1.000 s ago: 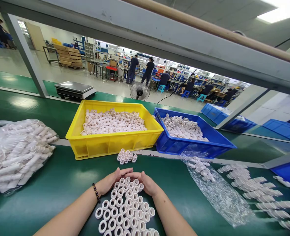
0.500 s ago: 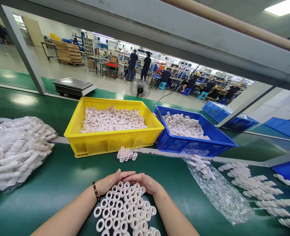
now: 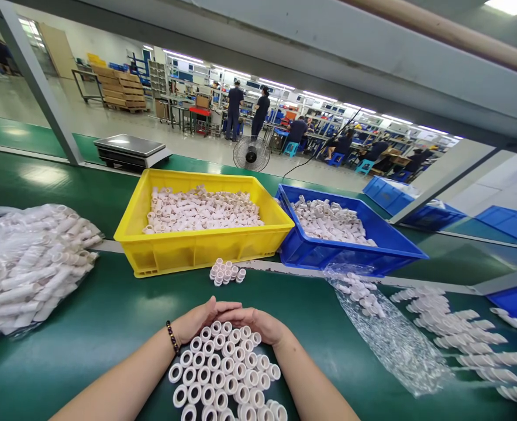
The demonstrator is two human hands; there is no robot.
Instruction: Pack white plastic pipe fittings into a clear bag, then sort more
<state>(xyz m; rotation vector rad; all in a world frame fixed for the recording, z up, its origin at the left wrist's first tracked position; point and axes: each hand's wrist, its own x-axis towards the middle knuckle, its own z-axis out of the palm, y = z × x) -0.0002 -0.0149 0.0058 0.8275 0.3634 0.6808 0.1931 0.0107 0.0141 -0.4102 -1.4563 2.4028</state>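
Note:
Many short white plastic pipe fittings [image 3: 227, 366] stand on end in a close group on the green tabletop [image 3: 122, 327], their round openings facing up. My left hand [image 3: 200, 318] curves around the far left side of the group, fingers stretched out. From the other side my right hand [image 3: 258, 323] does the same, and the fingertips of both hands meet at the far edge. Neither hand grasps a fitting; they rest against the outer ones. A smaller cluster of white fittings [image 3: 227, 272] stands just beyond my hands.
A yellow bin [image 3: 201, 248] and a blue bin [image 3: 346, 251] hold loose white fittings. At left lies a plastic bag of white pipe pieces [image 3: 30, 269]. Right are a clear plastic bag [image 3: 399, 345] and rows of white parts [image 3: 464, 333]. A scale [image 3: 129, 149] sits behind.
Both hands keep nearly the same place around the fittings. The view has shifted very slightly; nothing has been picked up or let go.

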